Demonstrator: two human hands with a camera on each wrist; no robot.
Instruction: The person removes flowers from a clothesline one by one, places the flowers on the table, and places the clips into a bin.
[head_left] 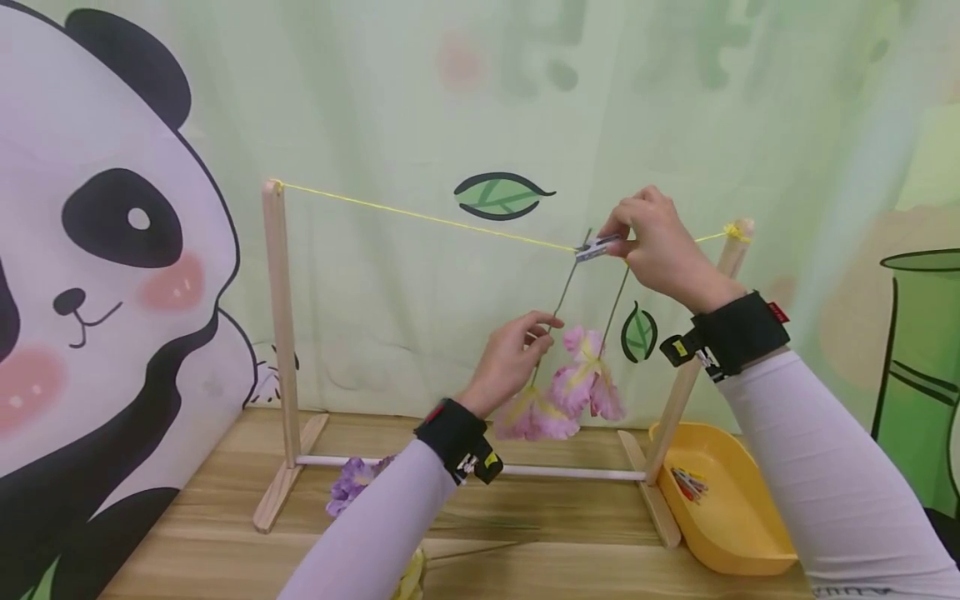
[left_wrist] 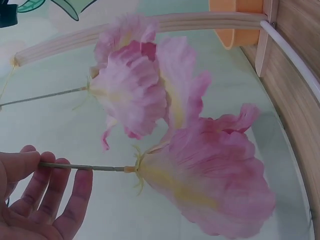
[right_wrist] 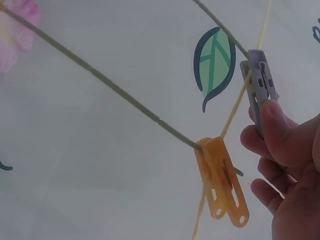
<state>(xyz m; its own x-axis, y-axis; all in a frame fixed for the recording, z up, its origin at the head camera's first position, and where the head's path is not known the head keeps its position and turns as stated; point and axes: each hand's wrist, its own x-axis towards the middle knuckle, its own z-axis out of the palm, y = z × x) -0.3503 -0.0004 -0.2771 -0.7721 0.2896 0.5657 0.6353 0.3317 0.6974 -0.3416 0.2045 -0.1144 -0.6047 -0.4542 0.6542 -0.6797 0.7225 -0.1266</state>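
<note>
My right hand (head_left: pixel 663 246) pinches a grey clothespin (head_left: pixel 596 247) at the yellow string (head_left: pixel 427 218), where a flower stem crosses it. In the right wrist view the grey clothespin (right_wrist: pixel 260 90) is between thumb and finger, beside an orange clothespin (right_wrist: pixel 220 180) that clips another stem to the string. My left hand (head_left: pixel 510 358) holds the stem of a pink flower (head_left: pixel 536 415) below the string. The left wrist view shows thumb and fingers on that stem (left_wrist: pixel 100 168), its pink bloom (left_wrist: pixel 215 175) hanging close to the other pink flower (left_wrist: pixel 130 90).
A wooden frame with a left post (head_left: pixel 279 325) and a right post (head_left: pixel 682 375) carries the string. Behind its right foot stands a yellow tray (head_left: pixel 735 500) with several clothespins (head_left: pixel 688 485). A purple flower (head_left: pixel 351 483) and a yellow flower (head_left: pixel 411 577) lie on the table.
</note>
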